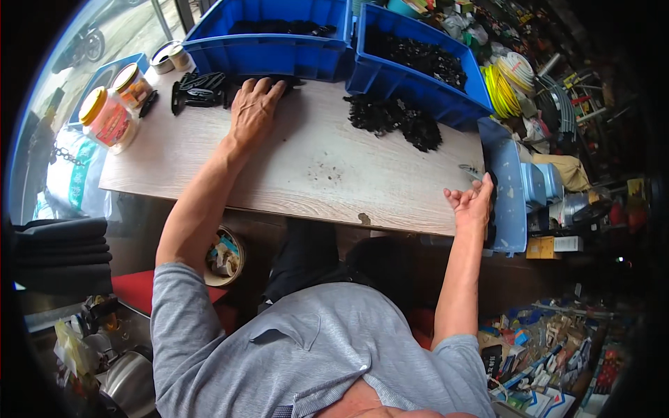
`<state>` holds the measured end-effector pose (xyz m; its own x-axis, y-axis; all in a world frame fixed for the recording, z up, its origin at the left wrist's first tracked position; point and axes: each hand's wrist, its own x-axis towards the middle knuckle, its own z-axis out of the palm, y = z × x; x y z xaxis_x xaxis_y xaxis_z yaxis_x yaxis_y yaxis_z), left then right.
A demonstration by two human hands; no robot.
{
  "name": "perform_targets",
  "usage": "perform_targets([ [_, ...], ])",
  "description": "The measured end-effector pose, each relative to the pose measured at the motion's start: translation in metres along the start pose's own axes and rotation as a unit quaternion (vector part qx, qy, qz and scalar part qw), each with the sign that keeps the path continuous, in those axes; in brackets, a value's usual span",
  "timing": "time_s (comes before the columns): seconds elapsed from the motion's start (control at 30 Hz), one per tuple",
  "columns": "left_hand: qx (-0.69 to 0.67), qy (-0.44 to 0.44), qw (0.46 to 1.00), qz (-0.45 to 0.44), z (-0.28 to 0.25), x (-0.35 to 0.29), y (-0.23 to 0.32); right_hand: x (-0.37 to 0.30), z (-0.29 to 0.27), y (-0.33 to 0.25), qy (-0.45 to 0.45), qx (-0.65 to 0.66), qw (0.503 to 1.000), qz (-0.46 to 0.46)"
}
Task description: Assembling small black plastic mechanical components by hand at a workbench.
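Clock positions are read from the middle of the tabletop (279, 181). Left hand (254, 104): at ten, palm down, fingers reaching onto dark pieces; whether it grips any, we cannot tell. Slim black parts (201, 90): at ten, further out, loosely clustered beside that hand. Black heap (401, 124): at two, before a blue bin (418, 85). Right hand (472, 198): toward four, palm up, loosely open, fingers half-curled, nothing visible in it. Handling, in our judgement: keep the left fingers low, taking few parts at once, lest they tangle. Obscure to us: whatever lies under the left palm; the small metal item (470, 169) beyond the right fingers.
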<state>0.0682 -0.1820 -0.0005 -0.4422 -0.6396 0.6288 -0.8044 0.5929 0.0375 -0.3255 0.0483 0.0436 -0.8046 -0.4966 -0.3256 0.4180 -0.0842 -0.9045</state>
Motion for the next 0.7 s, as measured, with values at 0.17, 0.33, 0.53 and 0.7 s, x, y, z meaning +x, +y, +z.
perform_targets([
  [0.17, -0.046, 0.086, 0.994, 0.058, -0.006, -0.001, 0.008, 0.012, -0.005, 0.005, -0.021, -0.076, 0.997, -0.026],
  [0.33, -0.049, 0.092, 0.994, 0.028, -0.023, 0.001, 0.030, 0.005, 0.020, 0.014, -0.107, -0.202, 0.974, 0.000],
  [0.53, -0.186, 0.063, 0.980, 0.028, -0.037, -0.030, 0.071, 0.002, 0.051, 0.013, -0.121, -0.322, 0.939, -0.012],
  [0.7, -0.139, -0.055, 0.989, -0.022, -0.045, -0.041, 0.072, 0.005, 0.064, 0.018, -0.118, -0.384, 0.914, -0.060],
])
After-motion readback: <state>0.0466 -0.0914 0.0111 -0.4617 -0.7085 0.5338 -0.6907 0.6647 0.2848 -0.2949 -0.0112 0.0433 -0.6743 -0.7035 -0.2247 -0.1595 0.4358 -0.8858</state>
